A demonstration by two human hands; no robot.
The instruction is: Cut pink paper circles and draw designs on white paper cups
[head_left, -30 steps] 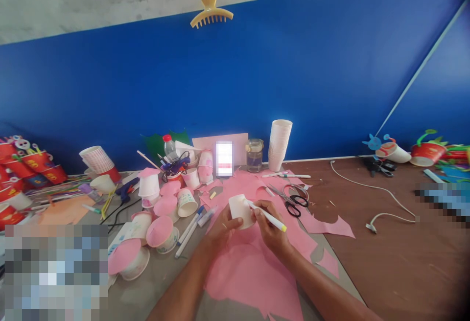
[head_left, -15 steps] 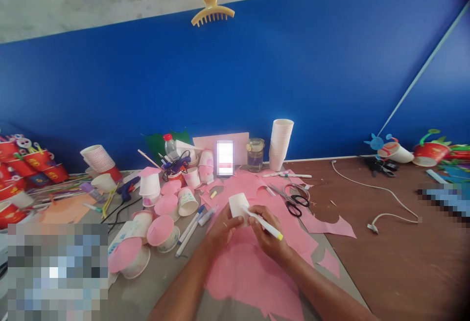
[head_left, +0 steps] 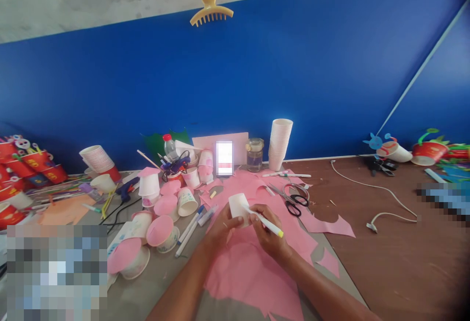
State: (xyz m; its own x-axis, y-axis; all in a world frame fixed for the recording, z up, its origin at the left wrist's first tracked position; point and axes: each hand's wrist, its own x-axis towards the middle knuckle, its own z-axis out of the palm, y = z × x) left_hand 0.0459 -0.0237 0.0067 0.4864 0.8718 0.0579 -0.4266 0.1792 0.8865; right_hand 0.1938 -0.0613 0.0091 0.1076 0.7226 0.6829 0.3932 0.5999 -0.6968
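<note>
My left hand [head_left: 225, 228] is closed around a white paper cup [head_left: 238, 204], its thumb on the near side. A white marker with a yellow end [head_left: 270, 226] is pinched in my right hand [head_left: 270, 233], its tip against or very close to the cup's side. Whether there is a mark on the cup I cannot make out. Both hands are above pink paper [head_left: 253, 272] with cut edges. Black-handled scissors [head_left: 293, 203] lie on the pink paper to the right.
Left of my hands lie several markers [head_left: 189, 233] and paper cups with pink discs [head_left: 160, 230]. Behind stand a lit phone [head_left: 224, 158], a lidded jar [head_left: 254, 155] and a tall cup stack [head_left: 281, 145]. A glue gun [head_left: 127, 189] lies left; a white cable [head_left: 385, 191] crosses the brown tabletop.
Almost nothing differs. The marker and my right hand have shifted very slightly against the cup, and the whole view has drifted a few pixels.
</note>
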